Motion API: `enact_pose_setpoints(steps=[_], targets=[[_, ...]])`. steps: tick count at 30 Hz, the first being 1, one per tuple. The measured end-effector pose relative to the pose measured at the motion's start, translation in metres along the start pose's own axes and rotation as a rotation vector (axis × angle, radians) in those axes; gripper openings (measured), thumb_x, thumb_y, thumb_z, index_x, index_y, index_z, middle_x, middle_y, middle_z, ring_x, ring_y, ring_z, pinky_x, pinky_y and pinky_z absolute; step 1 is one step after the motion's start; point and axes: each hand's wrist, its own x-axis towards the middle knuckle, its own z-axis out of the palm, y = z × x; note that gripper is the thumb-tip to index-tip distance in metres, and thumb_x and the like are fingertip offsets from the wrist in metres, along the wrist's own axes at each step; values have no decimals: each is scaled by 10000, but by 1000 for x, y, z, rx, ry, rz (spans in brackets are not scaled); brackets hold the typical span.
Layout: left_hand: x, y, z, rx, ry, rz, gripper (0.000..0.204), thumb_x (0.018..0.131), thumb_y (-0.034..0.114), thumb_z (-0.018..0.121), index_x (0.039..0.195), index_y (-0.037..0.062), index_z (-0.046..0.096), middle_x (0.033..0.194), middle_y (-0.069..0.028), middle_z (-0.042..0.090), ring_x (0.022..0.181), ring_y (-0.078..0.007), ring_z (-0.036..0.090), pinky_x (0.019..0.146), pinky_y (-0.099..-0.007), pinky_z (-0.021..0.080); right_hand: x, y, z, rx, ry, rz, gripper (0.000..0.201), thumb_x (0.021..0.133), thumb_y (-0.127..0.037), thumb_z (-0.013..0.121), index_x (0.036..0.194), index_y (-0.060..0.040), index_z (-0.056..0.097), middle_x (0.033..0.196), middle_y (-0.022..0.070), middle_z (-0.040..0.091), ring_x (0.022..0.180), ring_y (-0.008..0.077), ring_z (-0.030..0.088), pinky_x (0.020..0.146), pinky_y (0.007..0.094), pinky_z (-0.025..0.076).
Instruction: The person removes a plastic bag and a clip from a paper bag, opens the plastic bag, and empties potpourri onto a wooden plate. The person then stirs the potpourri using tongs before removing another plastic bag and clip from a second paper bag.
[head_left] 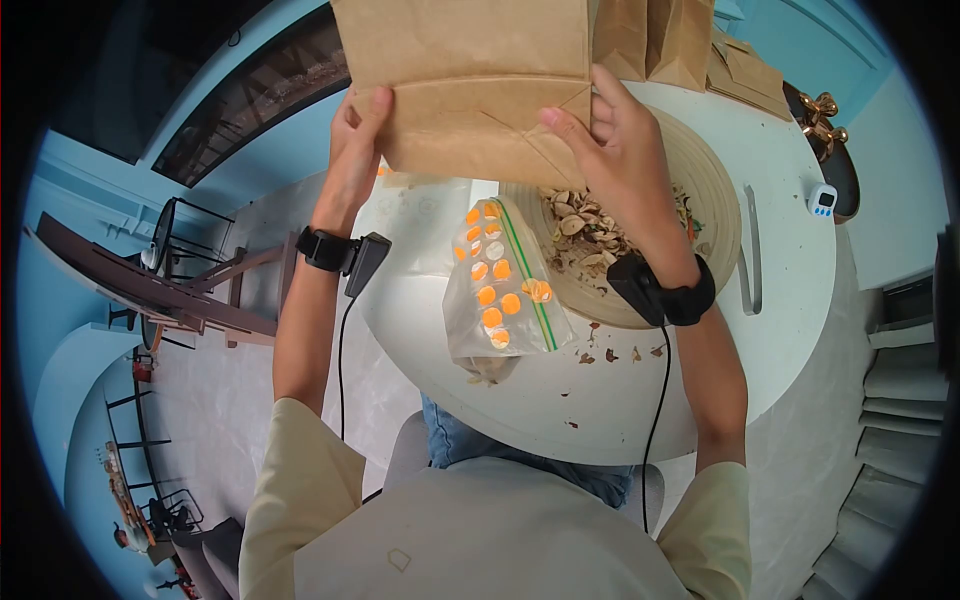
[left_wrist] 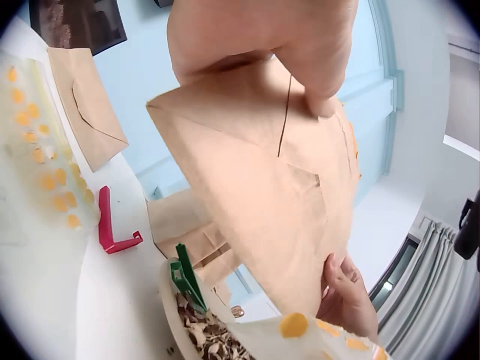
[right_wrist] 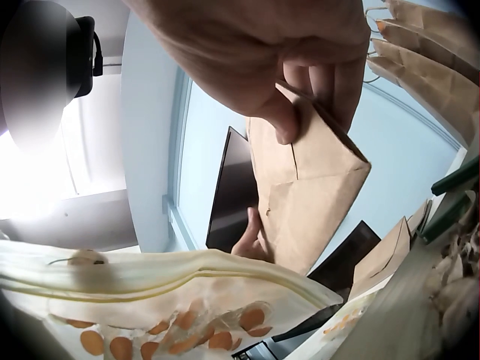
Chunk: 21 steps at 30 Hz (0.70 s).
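Note:
Both hands hold up a folded brown paper bag (head_left: 455, 125), its flat bottom end turned toward me. My left hand (head_left: 352, 155) pinches the left side, thumb on the near face and fingers behind. At the right edge, my right hand (head_left: 628, 150) grips the bag the same way, with its thumb by a diagonal crease. In the right wrist view the right thumb and fingers clamp the bag's folded corner (right_wrist: 330, 157). Below the hands, a clear zip bag (head_left: 470, 320) with orange dots and a green zip strip stands on the white table.
A round woven tray (head_left: 715, 240) holds dried slices, with crumbs scattered in front. Brown paper bags (head_left: 680, 40) stand behind it. The left wrist view shows a red clip (left_wrist: 109, 225) on the table and a green clip (left_wrist: 187, 277) by the tray. A small white timer (head_left: 822, 200) sits far right.

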Motion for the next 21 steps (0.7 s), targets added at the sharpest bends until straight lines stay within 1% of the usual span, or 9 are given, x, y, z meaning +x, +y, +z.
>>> enact_pose_setpoints(steps=[2,4,5,7,8,10,14,17,21], targets=[[3,-2,-6,-9,5,1,439,948,336,626,1254,38,523,1202,-67,636,1091,-145,598,932,-278,463,0,-1,0,-19,-3,-18,344,892,-216,669,1123,-7,525,818,157,691,648,235,647,620,342,489],[12,-2,-18,-20,10,2,421,939,314,648,1235,38,533,1173,-79,646,1072,-145,603,920,-283,473,-3,-6,3,48,34,-58,469,910,-222,650,1294,-16,478,948,169,703,812,258,696,708,341,534],[21,0,-26,-7,64,62,413,937,305,651,1233,41,536,1184,-81,642,1078,-146,602,919,-286,475,-3,-5,2,45,33,-55,469,910,-222,650,1294,-16,478,948,169,703,812,258,696,708,341,534],[43,2,-45,-13,175,171,396,934,299,655,1224,52,549,1198,-77,638,1082,-150,602,921,-290,477,-2,-3,-2,-79,92,-95,576,933,-243,615,1411,-25,379,1094,182,674,987,294,679,817,361,544],[55,3,-58,-33,203,175,414,933,300,657,1250,59,543,1218,-60,628,1105,-152,588,937,-295,469,-1,-2,-5,-82,93,-93,576,933,-243,615,1411,-25,379,1094,182,674,987,294,679,817,361,544],[74,5,-78,-53,274,120,467,918,320,677,1279,58,537,1234,-42,618,1131,-156,571,957,-300,452,2,-1,-11,-96,79,-56,570,948,-257,587,1408,-10,361,1189,201,631,1035,303,656,860,384,531],[108,-17,-114,36,288,54,505,902,339,695,1293,59,543,1243,-35,612,1136,-143,560,969,-300,437,3,-8,-18,-106,108,-24,547,954,-262,576,1400,-17,376,1160,193,647,1015,308,662,878,389,521],[126,-39,-125,79,298,-9,521,886,349,714,1287,56,560,1244,-34,609,1120,-129,560,964,-290,433,4,-11,-22,-101,123,-11,525,958,-256,569,1393,-25,388,1135,184,660,1025,314,661,883,387,519],[146,-70,-135,159,232,-84,530,883,351,716,1293,52,564,1222,-38,621,1089,-119,568,943,-275,439,5,-9,-24,-154,154,-79,486,965,-242,555,1378,-33,408,1066,177,684,993,306,674,866,380,519]])
